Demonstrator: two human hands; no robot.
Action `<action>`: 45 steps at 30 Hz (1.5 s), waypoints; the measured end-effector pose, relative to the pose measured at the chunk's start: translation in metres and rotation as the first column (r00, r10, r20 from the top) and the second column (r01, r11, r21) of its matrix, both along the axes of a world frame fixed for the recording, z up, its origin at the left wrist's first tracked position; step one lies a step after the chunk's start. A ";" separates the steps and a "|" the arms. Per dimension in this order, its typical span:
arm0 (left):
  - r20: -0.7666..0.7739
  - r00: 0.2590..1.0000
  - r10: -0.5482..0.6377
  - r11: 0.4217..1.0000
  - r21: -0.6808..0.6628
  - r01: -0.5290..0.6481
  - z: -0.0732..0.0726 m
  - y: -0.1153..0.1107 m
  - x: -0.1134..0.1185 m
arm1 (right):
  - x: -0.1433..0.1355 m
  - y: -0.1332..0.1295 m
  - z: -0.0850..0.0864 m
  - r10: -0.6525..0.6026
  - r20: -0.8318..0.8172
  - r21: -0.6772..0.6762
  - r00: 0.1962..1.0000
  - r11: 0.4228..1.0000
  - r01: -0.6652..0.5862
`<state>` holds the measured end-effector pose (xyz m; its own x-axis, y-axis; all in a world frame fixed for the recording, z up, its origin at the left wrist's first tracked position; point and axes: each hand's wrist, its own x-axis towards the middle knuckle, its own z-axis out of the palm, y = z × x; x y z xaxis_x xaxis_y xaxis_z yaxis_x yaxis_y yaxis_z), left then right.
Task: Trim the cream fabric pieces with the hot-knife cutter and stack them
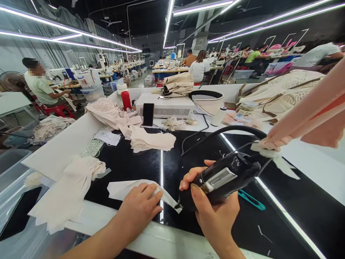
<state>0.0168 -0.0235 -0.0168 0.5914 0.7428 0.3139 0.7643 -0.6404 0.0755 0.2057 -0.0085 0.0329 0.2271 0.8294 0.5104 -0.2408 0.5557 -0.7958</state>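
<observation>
My left hand (142, 203) lies over a cream fabric piece (121, 187), fingers stretched out and pressing it against the black tabletop (121, 162). My right hand (212, 205) is wrapped round a black corded power tool (223, 176) with a silver plate on its side. Its small dark tip touches the right end of the fabric piece, and I cannot make out whether it has gone through. A pink cloth strip (302, 111) is tied at the tool's cord end and runs up to the right. Just right of my right hand lies a teal plastic tool (251, 200).
Cream fabric stacks lie left (70, 190) and behind (151, 138). A phone (148, 114) leans on a white vented box (165, 106), near a red bottle (125, 100). A black cable (195, 140) crosses the tabletop. Beyond the white rim, several people sit at sewing tables.
</observation>
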 end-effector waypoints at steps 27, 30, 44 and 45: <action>-0.024 1.000 -0.006 0.995 0.099 0.008 -0.006 -0.008 0.007 | -0.008 0.013 0.012 -0.083 -0.052 0.012 0.995 0.996 0.084; -0.018 1.000 -0.005 0.993 0.117 0.007 -0.005 -0.009 0.008 | -0.012 0.023 0.012 -0.110 -0.053 0.023 0.993 0.994 0.111; -0.036 0.999 0.002 0.998 0.063 0.000 -0.007 -0.009 0.008 | -0.021 0.028 0.005 -0.072 -0.003 0.002 0.997 0.997 0.072; -0.040 0.999 0.002 0.999 0.054 0.001 -0.007 -0.009 0.008 | -0.021 0.028 0.005 -0.071 0.000 0.006 0.998 0.997 0.071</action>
